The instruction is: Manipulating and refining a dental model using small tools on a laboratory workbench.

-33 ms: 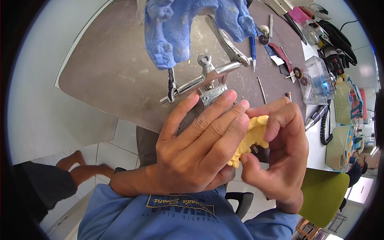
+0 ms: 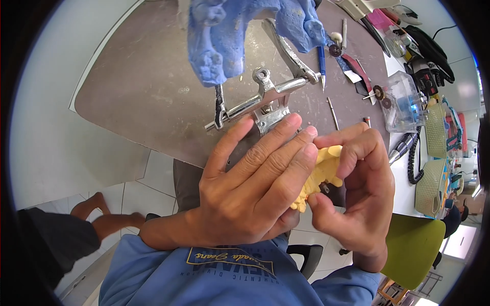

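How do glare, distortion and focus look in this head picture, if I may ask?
In the head view, the fisheye lens leaves black corners and bends the surroundings near its rim; in that view, highlights gleam on the metal frame; also in the head view, left hand and right hand look fairly sharp around the yellow cast, while the blue cast seems slightly soft.

Articulator (image 2: pixel 275 92): on the bench (image 2: pixel 138 92)
Large cast (image 2: pixel 217 43): at the articulator's far side
Left hand (image 2: pixel 252 188): just before the articulator
Right hand (image 2: pixel 360 191): before the articulator, to its right
Small cast (image 2: pixel 325 168): between the hands, before and right of the articulator
Pen (image 2: pixel 322 64): just right of the articulator
Box (image 2: pixel 400 87): farther right of the articulator
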Motion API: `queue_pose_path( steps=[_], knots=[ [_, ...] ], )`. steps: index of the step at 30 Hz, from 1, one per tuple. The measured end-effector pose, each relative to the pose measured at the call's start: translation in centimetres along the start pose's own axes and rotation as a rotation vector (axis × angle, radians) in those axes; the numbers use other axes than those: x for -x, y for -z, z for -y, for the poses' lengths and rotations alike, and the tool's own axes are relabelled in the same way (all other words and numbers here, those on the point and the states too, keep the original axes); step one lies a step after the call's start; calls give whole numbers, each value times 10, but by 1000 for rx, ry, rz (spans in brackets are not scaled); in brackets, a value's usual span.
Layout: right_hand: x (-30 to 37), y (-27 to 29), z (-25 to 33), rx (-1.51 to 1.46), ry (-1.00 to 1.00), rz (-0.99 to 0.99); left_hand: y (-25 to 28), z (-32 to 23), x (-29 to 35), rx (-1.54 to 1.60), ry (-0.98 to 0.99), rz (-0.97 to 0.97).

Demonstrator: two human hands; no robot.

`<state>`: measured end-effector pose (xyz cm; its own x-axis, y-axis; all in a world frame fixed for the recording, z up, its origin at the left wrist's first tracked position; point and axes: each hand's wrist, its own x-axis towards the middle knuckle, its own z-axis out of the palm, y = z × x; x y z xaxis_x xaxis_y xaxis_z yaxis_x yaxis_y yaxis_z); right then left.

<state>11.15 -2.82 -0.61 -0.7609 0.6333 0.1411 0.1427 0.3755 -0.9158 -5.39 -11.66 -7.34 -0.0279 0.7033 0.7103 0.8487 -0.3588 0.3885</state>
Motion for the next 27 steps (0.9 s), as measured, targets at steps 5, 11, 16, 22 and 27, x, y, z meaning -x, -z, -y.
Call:
queue_pose_path(
  steps=[5, 11, 16, 22, 27],
  knots=[
    [2, -2, -1, -37, -4, -22, 1, 3, 2, 12, -7, -5],
    [5, -2, 0, -60, -3, -28, -2, 3, 4, 8, -11, -17],
    [4, 3, -5, -31, 35, 1, -2, 2, 3, -5, -6, -17],
    [3, 4, -11, -5, 92, 27, -4, 5, 3, -31, -21, -19],
    [2, 6, -12, 13, 109, 47, -5, 5, 3, -39, -27, -42]
  ],
)
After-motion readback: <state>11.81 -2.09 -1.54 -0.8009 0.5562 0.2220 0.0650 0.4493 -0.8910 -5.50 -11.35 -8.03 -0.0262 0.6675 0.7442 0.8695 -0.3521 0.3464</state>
